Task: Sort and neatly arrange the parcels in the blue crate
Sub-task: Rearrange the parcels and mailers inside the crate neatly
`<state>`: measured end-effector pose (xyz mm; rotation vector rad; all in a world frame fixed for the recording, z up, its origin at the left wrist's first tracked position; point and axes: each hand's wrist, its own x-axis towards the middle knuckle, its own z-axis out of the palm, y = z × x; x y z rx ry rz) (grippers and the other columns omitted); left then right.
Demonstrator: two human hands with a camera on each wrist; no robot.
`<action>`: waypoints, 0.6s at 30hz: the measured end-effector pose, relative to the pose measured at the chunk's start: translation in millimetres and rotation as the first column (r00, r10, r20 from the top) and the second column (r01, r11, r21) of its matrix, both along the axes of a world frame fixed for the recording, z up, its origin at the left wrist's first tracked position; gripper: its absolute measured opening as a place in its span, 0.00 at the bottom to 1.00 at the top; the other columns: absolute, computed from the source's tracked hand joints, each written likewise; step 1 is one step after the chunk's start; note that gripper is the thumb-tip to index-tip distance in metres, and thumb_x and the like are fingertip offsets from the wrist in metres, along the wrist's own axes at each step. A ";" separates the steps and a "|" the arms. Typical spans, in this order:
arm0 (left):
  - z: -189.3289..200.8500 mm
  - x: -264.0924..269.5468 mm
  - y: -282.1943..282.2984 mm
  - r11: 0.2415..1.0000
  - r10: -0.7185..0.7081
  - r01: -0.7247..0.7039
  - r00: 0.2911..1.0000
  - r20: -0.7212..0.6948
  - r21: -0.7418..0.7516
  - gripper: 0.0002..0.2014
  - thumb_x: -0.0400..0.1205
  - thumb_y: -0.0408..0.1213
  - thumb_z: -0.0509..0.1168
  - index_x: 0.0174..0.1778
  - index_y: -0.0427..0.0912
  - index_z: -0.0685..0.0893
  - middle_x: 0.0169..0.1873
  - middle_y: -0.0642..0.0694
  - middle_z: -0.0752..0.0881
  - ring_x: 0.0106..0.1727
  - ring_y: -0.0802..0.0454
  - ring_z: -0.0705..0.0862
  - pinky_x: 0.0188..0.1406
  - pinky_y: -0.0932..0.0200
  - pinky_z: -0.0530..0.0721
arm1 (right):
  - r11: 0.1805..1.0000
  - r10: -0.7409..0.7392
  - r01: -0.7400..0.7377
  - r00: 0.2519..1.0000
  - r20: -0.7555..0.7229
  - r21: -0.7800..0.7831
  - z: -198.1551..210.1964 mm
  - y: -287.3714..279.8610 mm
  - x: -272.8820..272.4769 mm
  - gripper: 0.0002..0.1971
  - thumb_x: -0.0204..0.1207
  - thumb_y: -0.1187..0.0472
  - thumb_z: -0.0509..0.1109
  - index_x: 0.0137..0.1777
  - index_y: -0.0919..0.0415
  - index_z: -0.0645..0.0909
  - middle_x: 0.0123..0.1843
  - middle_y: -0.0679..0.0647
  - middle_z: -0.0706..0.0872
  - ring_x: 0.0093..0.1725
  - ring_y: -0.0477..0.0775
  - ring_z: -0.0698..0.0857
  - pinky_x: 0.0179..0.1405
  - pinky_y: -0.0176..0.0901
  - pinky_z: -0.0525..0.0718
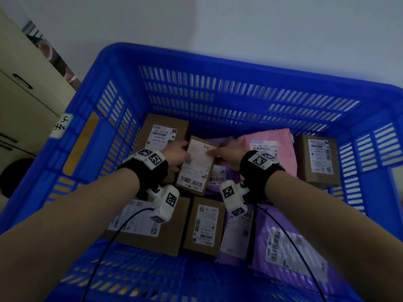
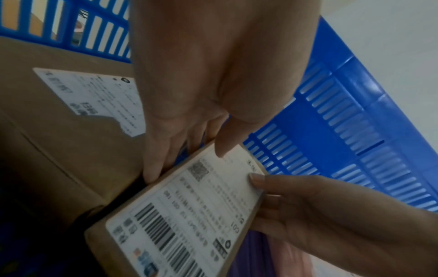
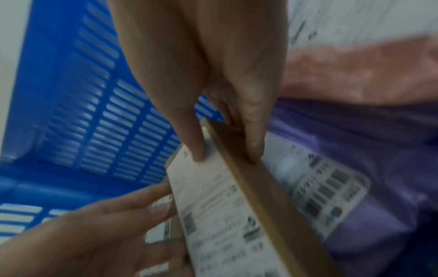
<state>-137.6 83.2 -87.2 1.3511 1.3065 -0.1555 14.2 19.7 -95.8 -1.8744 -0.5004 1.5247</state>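
- We see the blue crate (image 1: pixel 122 68) filling most of the head view, its slotted walls rising toward the top of the frame; parcels cover its floor
- Our left hand (image 1: pixel 175 154) pinches the left long edge of a thin brown parcel (image 1: pixel 197 164) at the centre of the frame, thumb on the white label and fingers behind; in the left wrist view the fingertips (image 2: pixel 151 172) press against that edge
- Our right hand (image 1: pixel 226 155) pinches the opposite edge of the same parcel, thumb lying across the label's upper part; in the right wrist view the thumb (image 3: pixel 196 148) sits on the label and a finger on the brown side face
- The parcel is held between both hands, tilted, label facing us, above the parcels below
- A larger brown box (image 1: pixel 165 131) lies at upper left of the crate floor, just behind our left hand; a pink mailer (image 1: pixel 270 147) lies to the right of centre, and a brown box (image 1: pixel 320 158) stands beside it near the right wall
- Along the lower part of the frame lie a wide brown box (image 1: pixel 139 225), a narrow brown box (image 1: pixel 205 225) and purple mailers (image 1: pixel 283 236), side by side
- A cream cabinet (image 1: pixel 26 90) shows at far left, outside the crate
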 end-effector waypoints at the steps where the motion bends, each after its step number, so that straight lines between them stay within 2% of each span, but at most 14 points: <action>1: -2.0 0.8 -0.2 1.000 -0.019 0.019 1.000 -0.003 -0.006 0.26 0.83 0.28 0.60 0.78 0.45 0.68 0.71 0.42 0.77 0.70 0.38 0.77 0.63 0.43 0.79 | 1.000 0.001 -0.001 1.000 0.016 -0.014 -3.6 0.7 -1.9 0.19 0.73 0.73 0.71 0.64 0.76 0.77 0.62 0.68 0.84 0.62 0.66 0.85 0.64 0.58 0.83; 4: -8.2 3.7 -3.3 0.993 -0.110 0.111 0.994 -0.026 0.044 0.30 0.81 0.25 0.60 0.79 0.44 0.63 0.71 0.41 0.76 0.71 0.38 0.75 0.66 0.44 0.79 | 0.999 0.013 -0.010 0.998 0.067 -0.046 -12.6 2.0 -5.7 0.18 0.72 0.75 0.72 0.62 0.77 0.78 0.62 0.69 0.85 0.62 0.66 0.85 0.63 0.57 0.83; 7: -12.4 6.0 -3.8 0.970 -0.213 0.224 0.971 -0.112 0.096 0.37 0.82 0.28 0.58 0.84 0.44 0.45 0.74 0.37 0.72 0.71 0.37 0.75 0.68 0.45 0.79 | 0.990 0.110 -0.097 0.986 0.128 -0.104 -22.6 3.0 -7.3 0.17 0.70 0.74 0.74 0.59 0.76 0.81 0.59 0.69 0.86 0.59 0.65 0.87 0.61 0.60 0.85; 9: -16.2 7.2 -2.9 0.950 -0.270 0.291 0.947 -0.175 0.110 0.36 0.84 0.30 0.55 0.84 0.42 0.41 0.76 0.36 0.69 0.72 0.37 0.73 0.67 0.51 0.76 | 0.984 0.159 -0.139 0.970 0.186 -0.116 -24.0 0.4 -9.7 0.16 0.69 0.74 0.75 0.57 0.77 0.82 0.57 0.68 0.87 0.58 0.65 0.86 0.61 0.60 0.85; 12: -17.5 9.3 -3.1 0.924 -0.326 0.363 0.912 -0.250 0.122 0.28 0.87 0.30 0.51 0.83 0.37 0.51 0.80 0.37 0.63 0.77 0.39 0.68 0.71 0.54 0.71 | 0.986 0.146 -0.125 0.966 0.211 -0.108 -27.1 -4.3 -13.3 0.16 0.69 0.70 0.76 0.55 0.76 0.84 0.56 0.68 0.87 0.57 0.65 0.87 0.61 0.58 0.85; 14: -18.1 9.3 -2.8 0.913 -0.344 0.389 0.896 -0.281 0.121 0.24 0.87 0.30 0.50 0.81 0.34 0.59 0.79 0.36 0.64 0.77 0.39 0.68 0.71 0.55 0.70 | 0.987 0.138 -0.119 0.971 0.194 -0.109 -28.5 -5.8 -14.6 0.16 0.70 0.68 0.76 0.56 0.74 0.84 0.57 0.68 0.87 0.57 0.64 0.87 0.61 0.56 0.85; 16: -18.7 7.4 -2.8 0.910 -0.347 0.396 0.888 -0.300 0.120 0.21 0.87 0.30 0.50 0.77 0.32 0.66 0.76 0.36 0.69 0.74 0.39 0.71 0.70 0.55 0.72 | 0.988 0.127 -0.112 0.981 0.147 -0.111 -25.1 -7.7 -16.0 0.15 0.71 0.70 0.74 0.58 0.74 0.83 0.58 0.66 0.87 0.58 0.63 0.87 0.61 0.54 0.85; 18: -18.8 6.0 -4.4 0.897 -0.374 0.426 0.873 -0.311 0.116 0.20 0.87 0.31 0.50 0.75 0.31 0.69 0.75 0.35 0.69 0.74 0.38 0.71 0.71 0.54 0.70 | 0.992 0.084 -0.079 0.995 0.047 -0.095 -21.2 -10.9 -18.7 0.16 0.74 0.76 0.69 0.63 0.75 0.79 0.57 0.63 0.85 0.58 0.64 0.85 0.60 0.53 0.84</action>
